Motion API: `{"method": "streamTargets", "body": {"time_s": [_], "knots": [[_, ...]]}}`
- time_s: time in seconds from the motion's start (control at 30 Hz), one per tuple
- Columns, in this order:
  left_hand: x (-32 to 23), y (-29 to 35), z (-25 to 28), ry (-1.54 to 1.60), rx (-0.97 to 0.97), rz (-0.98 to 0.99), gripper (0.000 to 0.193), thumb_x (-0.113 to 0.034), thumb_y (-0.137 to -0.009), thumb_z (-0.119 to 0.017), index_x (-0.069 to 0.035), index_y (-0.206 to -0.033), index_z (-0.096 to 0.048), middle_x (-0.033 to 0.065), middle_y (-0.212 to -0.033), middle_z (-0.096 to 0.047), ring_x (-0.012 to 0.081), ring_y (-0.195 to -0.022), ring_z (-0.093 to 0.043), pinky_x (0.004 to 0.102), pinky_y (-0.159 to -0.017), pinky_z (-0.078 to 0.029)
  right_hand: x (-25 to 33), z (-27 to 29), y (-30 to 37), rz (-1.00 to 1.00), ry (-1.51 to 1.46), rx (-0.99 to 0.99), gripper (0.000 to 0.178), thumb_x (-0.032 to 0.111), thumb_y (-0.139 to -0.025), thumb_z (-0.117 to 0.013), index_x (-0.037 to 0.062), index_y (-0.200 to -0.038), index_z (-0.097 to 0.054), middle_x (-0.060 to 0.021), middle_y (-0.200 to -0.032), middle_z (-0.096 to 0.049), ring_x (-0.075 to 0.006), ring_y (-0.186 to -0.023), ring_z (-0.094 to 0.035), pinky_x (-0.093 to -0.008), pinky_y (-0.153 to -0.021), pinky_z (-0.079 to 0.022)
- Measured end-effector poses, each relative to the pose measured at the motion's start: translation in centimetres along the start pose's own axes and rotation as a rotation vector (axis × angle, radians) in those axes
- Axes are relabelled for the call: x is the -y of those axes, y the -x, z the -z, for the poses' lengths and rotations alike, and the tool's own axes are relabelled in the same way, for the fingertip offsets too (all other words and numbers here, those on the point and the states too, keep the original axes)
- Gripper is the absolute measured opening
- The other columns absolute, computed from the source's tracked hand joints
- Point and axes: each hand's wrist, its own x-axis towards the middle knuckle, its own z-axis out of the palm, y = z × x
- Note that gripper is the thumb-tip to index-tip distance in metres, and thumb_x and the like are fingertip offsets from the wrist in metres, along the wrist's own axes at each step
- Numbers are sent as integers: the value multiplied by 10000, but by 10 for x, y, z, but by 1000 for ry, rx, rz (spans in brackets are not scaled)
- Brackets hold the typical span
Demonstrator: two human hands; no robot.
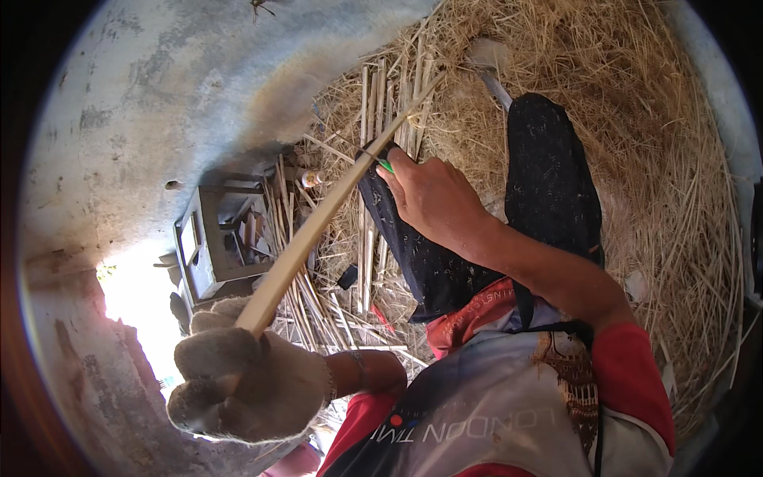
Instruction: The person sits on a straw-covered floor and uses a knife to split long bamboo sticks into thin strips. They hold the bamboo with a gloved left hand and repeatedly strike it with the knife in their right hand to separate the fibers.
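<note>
A long pale bamboo strip point(311, 228) slants from the lower left up to the far middle, across my left thigh. My left hand point(242, 385), in a thick grey-white glove, is closed around its near end. Bare, my right hand point(435, 197) is closed over my left knee, beside the strip. It grips a knife point(386, 165), of which a bit of green handle and a thin dark blade show. The blade crosses the strip and seems to touch it; most of the handle is hidden in my fingers. Fine curls cling to the strip farther along.
Straw-coloured shavings point(636, 151) cover the floor around my legs. Several bamboo strips point(370, 238) lie beside my left leg, with a looser pile point(306, 306) nearer the left. A wooden frame point(208, 238) holding odds and ends stands by the stained wall point(159, 119). A small bottle point(311, 179) lies nearby.
</note>
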Motion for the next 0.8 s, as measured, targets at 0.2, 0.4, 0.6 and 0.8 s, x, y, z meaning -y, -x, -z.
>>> {"method": "streamTargets", "body": {"time_s": [0.2, 0.4, 0.6, 0.8], "knots": [[3, -1, -5, 12, -2, 13, 366, -298, -932, -587, 24, -1059, -470, 192, -992, -576, 259, -790, -680, 329, -592, -655, -6, -6, 7, 38, -49, 5, 224, 219, -986, -560, 10, -922, -513, -172, -509, -542, -370, -478, -609, -462, -436, -478], [14, -2, -3, 12, -32, 54, 354, -290, -931, -585, 21, -1056, -472, 187, -991, -576, 255, -789, -680, 329, -595, -655, 14, -3, 1, 40, -95, 125, 220, 213, -986, -555, 19, -895, -503, -187, -515, -546, -387, -498, -615, -473, -440, -485], [18, 0, -17, 55, -18, 85, 342, -282, -929, -584, 17, -1053, -474, 182, -989, -576, 251, -788, -680, 329, -599, -655, -54, -25, -10, -66, 41, -20, 258, 231, -1002, -532, -24, -985, -568, -203, -530, -572, -354, -490, -633, -446, -420, -495], [16, -2, -10, 19, -38, 82, 330, -274, -928, -583, 14, -1049, -476, 176, -988, -576, 248, -787, -680, 330, -602, -655, -17, -39, -7, 71, -35, -34, 217, 158, -981, -553, -35, -1072, -593, -206, -559, -584, -299, -493, -649, -395, -405, -504]]}}
